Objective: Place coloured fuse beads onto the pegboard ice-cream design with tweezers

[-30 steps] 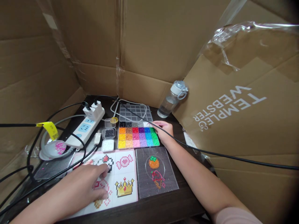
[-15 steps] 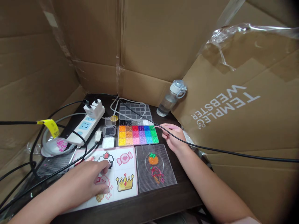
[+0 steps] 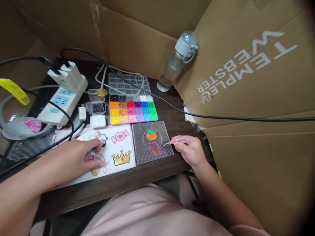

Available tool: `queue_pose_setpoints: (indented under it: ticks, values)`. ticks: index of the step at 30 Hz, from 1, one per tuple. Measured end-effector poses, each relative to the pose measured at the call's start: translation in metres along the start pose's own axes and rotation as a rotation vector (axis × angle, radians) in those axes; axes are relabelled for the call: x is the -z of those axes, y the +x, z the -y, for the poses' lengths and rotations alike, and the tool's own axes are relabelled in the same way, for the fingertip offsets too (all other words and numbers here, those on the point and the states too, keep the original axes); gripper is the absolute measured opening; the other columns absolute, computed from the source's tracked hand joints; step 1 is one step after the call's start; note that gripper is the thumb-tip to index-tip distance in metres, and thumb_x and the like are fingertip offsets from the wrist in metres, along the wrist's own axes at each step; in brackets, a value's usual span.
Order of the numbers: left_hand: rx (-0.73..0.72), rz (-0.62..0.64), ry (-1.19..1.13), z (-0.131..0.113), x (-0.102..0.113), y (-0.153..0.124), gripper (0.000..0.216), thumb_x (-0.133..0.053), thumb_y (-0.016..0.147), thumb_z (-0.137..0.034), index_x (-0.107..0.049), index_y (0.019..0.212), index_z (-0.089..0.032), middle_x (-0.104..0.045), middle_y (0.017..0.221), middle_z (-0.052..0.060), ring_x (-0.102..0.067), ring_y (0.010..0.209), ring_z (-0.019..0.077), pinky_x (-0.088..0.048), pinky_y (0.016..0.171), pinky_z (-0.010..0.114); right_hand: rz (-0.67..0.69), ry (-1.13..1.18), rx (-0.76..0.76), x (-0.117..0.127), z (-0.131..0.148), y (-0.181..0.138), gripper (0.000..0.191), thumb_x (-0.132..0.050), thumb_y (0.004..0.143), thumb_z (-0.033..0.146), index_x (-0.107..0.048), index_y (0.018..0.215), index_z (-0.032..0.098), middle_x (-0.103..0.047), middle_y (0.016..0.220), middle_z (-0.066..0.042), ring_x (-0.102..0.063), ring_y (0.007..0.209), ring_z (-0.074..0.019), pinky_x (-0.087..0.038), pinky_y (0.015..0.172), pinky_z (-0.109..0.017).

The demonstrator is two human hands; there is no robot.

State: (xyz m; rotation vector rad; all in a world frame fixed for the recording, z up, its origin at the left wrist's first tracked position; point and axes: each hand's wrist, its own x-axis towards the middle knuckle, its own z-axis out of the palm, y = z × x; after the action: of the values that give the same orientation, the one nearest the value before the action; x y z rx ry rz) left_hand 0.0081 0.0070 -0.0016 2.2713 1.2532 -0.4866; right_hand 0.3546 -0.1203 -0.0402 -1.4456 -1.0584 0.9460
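Note:
My right hand (image 3: 190, 152) grips pink tweezers (image 3: 182, 142), with their tip over the right part of the clear pegboard (image 3: 142, 157). A small pale speck shows at the tip, too small to name. On the pegboard lie an orange fruit of beads (image 3: 151, 136) with a green top and a partly outlined pink, red and brown bead figure (image 3: 155, 149). My left hand (image 3: 73, 157) rests on the pattern sheet (image 3: 115, 173), thumb and fingers apart around a pink ice-cream-like picture. Behind the pegboard is the bead box (image 3: 134, 109) with many coloured compartments.
Small clear boxes of black beads (image 3: 95, 107) and white beads (image 3: 97, 121) stand left of the bead box. Further left are a power strip (image 3: 61, 101) and a dish of pink beads (image 3: 31, 125). A bottle (image 3: 174, 62) stands behind; a black cable (image 3: 221, 117) crosses above the table.
My right hand has brought the tweezers from the bead box's green compartments toward me, to the pegboard. The view has tilted down. My left hand stays on the sheet.

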Motion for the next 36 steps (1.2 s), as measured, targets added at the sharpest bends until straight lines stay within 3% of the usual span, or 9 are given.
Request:
queue_pose_setpoints:
  ticks: [7, 36]
  values:
    - [0.010, 0.018, -0.004, -0.005, 0.005, -0.002, 0.028, -0.057, 0.082, -0.047, -0.063, 0.095, -0.023, -0.064, 0.072, 0.000, -0.058, 0.073, 0.0224, -0.031, 0.062, 0.028, 0.061, -0.173, 0.103, -0.003, 0.000, -0.006, 0.004, -0.075, 0.074, 0.024, -0.078, 0.072, 0.022, -0.077, 0.078, -0.006, -0.070, 0.072, -0.0195, -0.056, 0.070, -0.032]
    - [-0.001, 0.006, 0.012, -0.002, 0.001, 0.000, 0.028, -0.057, 0.080, -0.052, -0.062, 0.093, -0.027, -0.065, 0.070, -0.001, -0.059, 0.073, 0.0223, -0.033, 0.064, 0.030, 0.035, -0.243, 0.116, -0.008, 0.006, -0.009, 0.005, -0.073, 0.074, 0.023, -0.078, 0.071, 0.023, -0.077, 0.078, -0.005, -0.071, 0.072, -0.0196, -0.058, 0.070, -0.032]
